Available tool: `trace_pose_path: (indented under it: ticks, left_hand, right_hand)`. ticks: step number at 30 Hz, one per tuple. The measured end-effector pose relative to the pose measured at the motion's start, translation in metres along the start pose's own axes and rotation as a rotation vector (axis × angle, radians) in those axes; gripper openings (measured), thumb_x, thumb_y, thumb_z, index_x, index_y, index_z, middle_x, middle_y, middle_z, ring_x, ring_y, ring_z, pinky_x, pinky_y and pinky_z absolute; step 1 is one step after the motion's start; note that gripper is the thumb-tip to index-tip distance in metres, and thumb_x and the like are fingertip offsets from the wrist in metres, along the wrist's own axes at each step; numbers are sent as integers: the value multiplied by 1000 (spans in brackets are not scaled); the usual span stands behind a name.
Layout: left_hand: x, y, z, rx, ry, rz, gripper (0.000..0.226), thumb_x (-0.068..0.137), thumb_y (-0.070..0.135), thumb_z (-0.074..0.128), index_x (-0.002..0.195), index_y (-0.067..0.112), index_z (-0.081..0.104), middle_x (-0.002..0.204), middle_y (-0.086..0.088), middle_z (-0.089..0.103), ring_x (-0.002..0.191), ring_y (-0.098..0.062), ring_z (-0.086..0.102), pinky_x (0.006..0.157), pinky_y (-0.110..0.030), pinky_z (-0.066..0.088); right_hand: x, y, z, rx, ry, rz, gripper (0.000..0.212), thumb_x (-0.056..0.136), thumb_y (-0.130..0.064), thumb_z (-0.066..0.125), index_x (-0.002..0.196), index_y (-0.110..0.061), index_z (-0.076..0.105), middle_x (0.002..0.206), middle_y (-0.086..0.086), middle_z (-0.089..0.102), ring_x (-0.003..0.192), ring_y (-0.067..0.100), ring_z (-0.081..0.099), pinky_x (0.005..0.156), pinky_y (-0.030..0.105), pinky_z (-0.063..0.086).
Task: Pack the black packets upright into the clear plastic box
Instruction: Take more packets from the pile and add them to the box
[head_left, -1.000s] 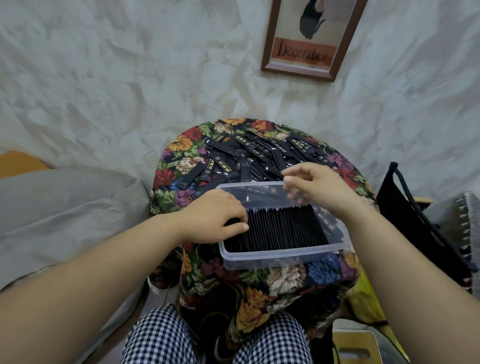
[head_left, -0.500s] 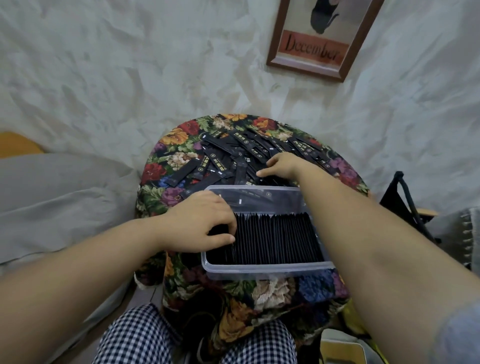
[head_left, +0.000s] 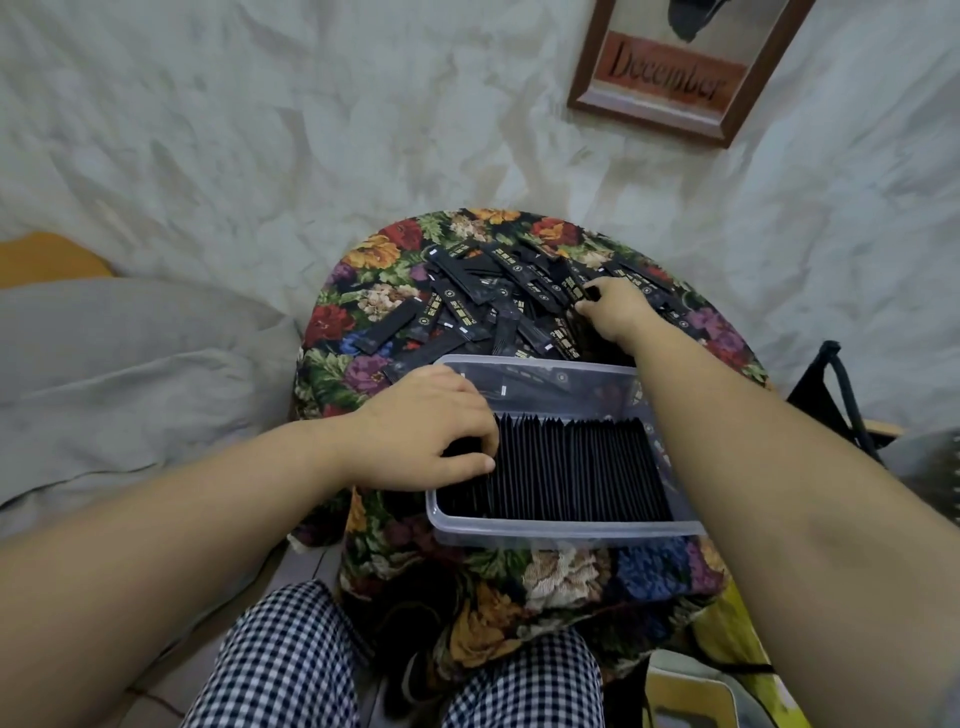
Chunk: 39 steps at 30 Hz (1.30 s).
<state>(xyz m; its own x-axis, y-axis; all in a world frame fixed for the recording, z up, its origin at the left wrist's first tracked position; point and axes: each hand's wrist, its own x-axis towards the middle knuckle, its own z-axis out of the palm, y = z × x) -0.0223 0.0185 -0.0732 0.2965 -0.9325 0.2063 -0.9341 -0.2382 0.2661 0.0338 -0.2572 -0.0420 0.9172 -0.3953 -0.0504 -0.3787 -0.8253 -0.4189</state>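
Observation:
A clear plastic box (head_left: 561, 535) sits on the near part of a small round table covered in flowered cloth (head_left: 395, 249). A row of black packets (head_left: 576, 467) stands upright inside it. My left hand (head_left: 431, 431) rests at the box's left end, fingers curled against the end of the row. Beyond the box lies a loose pile of black packets (head_left: 498, 301). My right hand (head_left: 608, 306) reaches over the box into that pile and pinches a packet at its right side.
A grey cushion (head_left: 130, 374) lies to the left of the table. A framed "December" picture (head_left: 670, 73) leans on the white wall behind. A black bag (head_left: 831, 395) stands at the right. My checked trouser legs (head_left: 291, 665) sit below the table.
My right hand has gone from above the box's far rim out into the loose pile behind it. My left hand has stayed at the row's left end.

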Motion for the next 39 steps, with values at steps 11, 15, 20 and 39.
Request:
trace_pose_path:
  ticks: [11, 15, 20, 39]
  left_hand:
    - [3, 4, -4, 28, -78, -48, 54, 81, 62, 23, 96, 32, 65, 99, 16, 62, 102, -7, 49, 94, -24, 25]
    - [3, 5, -6, 28, -89, -49, 58, 80, 62, 20, 97, 30, 66, 102, 16, 63, 102, -7, 48, 95, -27, 27]
    - [1, 6, -6, 30, -77, -35, 60, 82, 61, 19, 97, 28, 66, 102, 14, 64, 101, -8, 49, 93, -27, 27]
    - [0, 8, -4, 42, -11, -26, 62, 81, 58, 18, 98, 24, 67, 100, 11, 64, 100, -11, 49, 86, -20, 19]
  right_hand:
    - [-64, -29, -65, 655, 155, -212, 15, 98, -13, 49, 109, -16, 59, 109, 12, 68, 95, 25, 66, 85, 38, 55]
    - [-109, -38, -60, 819, -117, -215, 18, 97, -3, 46, 96, -16, 58, 93, 6, 71, 79, 16, 70, 75, 33, 59]
    - [-150, -33, -13, 827, -289, -73, 15, 94, 1, 51, 94, -10, 62, 88, 8, 72, 74, 17, 69, 67, 29, 58]
    - [-190, -38, 18, 219, -299, -10, 22, 84, -15, 69, 105, -11, 66, 101, 6, 70, 92, 20, 63, 73, 29, 46]
